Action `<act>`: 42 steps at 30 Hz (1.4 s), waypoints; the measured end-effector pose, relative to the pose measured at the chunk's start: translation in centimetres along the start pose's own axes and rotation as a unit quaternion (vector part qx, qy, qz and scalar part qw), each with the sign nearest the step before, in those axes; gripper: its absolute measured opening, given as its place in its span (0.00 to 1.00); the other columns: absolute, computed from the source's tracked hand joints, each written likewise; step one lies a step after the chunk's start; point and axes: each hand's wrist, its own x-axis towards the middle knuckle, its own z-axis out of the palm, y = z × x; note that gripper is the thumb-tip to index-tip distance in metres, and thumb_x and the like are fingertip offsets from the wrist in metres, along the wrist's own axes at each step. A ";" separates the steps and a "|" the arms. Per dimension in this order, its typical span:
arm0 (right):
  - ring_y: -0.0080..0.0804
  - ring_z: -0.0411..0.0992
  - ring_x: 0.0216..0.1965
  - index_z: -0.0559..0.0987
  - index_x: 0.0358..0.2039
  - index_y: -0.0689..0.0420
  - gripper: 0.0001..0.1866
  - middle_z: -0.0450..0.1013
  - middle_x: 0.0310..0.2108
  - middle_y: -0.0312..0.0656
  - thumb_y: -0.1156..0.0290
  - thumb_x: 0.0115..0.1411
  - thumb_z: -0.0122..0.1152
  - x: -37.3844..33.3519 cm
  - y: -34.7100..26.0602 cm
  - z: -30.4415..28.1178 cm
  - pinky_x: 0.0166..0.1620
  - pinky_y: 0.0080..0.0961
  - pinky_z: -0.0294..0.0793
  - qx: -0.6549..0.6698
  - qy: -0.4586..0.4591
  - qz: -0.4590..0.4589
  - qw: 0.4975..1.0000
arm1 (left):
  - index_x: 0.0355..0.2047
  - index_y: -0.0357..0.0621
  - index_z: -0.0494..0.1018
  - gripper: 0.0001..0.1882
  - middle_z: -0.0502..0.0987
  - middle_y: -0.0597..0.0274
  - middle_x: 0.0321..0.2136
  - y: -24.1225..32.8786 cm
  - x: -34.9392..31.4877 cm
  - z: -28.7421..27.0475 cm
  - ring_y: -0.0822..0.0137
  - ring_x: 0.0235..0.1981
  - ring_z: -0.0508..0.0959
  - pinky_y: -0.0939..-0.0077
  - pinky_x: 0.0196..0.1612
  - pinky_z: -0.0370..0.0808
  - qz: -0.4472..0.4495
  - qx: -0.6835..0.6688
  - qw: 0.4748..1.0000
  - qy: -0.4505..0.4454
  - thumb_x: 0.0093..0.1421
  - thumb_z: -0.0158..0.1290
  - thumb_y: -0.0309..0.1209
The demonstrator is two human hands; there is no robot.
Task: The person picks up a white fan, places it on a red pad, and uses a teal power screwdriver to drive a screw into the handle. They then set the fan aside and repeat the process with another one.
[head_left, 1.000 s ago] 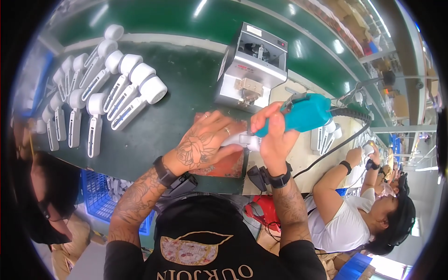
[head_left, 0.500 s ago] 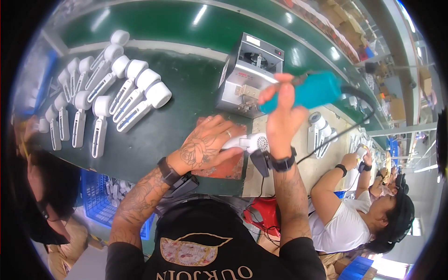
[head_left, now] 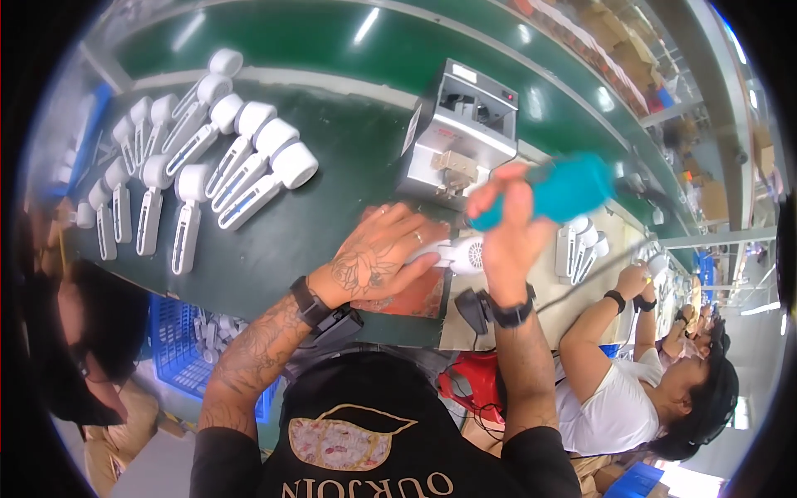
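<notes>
My left hand is closed round the handle of a white handheld fan, whose round slotted head points right. The fan lies over a worn reddish mat on the green bench. Gripped in my right hand is a teal electric screwdriver, held above and beyond the fan head and blurred by motion. Its tip is hidden behind my fingers. Just beyond my hands stands a grey metal screw feeder with an open top.
Several white handheld fans lie in rows at the left of the green bench. More fans are at the right. A blue basket of small parts sits below the bench edge. A co-worker in a white shirt works at the right.
My right hand has brought the screwdriver lower and nearer to the fan head. My left hand keeps its hold on the fan. The whole view has shifted slightly.
</notes>
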 end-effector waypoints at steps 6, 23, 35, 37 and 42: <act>0.31 0.70 0.24 0.69 0.45 0.64 0.27 0.69 0.23 0.41 0.48 0.65 0.60 -3.8 -0.3 -2.2 0.30 0.28 0.70 0.053 -0.045 -0.009 0.998 | 0.55 0.46 0.72 0.22 0.75 0.61 0.44 -0.3 0.3 -0.3 0.57 0.47 0.71 0.58 0.51 0.68 0.010 0.003 0.999 -0.032 0.61 0.55 0.37; 0.32 0.70 0.26 0.69 0.45 0.64 0.29 0.70 0.24 0.42 0.48 0.63 0.62 -4.4 -0.3 -2.2 0.32 0.29 0.71 0.071 -0.027 0.018 0.997 | 0.56 0.46 0.72 0.23 0.75 0.61 0.44 -0.2 0.4 0.1 0.57 0.47 0.71 0.58 0.52 0.67 -0.001 -0.001 0.999 -0.045 0.60 0.56 0.36; 0.30 0.69 0.24 0.68 0.37 0.61 0.15 0.69 0.23 0.42 0.61 0.68 0.55 -4.4 1.5 -2.2 0.31 0.29 0.71 0.089 -0.068 -0.004 0.994 | 0.54 0.45 0.72 0.22 0.75 0.60 0.42 0.0 0.6 0.4 0.56 0.45 0.72 0.60 0.51 0.69 0.015 0.010 0.999 -0.027 0.58 0.58 0.33; 0.30 0.69 0.24 0.69 0.37 0.61 0.14 0.69 0.23 0.42 0.61 0.68 0.55 -4.4 1.7 -2.3 0.31 0.29 0.71 0.087 -0.061 0.005 0.994 | 0.54 0.45 0.72 0.22 0.75 0.60 0.42 -0.1 0.6 0.5 0.56 0.45 0.73 0.60 0.51 0.70 0.016 0.010 0.999 -0.026 0.58 0.58 0.33; 0.30 0.69 0.25 0.69 0.37 0.61 0.15 0.69 0.23 0.41 0.61 0.68 0.55 -4.7 1.5 -1.8 0.31 0.28 0.71 0.056 -0.051 -0.009 0.997 | 0.54 0.45 0.73 0.22 0.75 0.60 0.43 -0.1 0.6 0.0 0.55 0.45 0.72 0.60 0.52 0.69 0.011 0.019 0.999 -0.036 0.58 0.58 0.33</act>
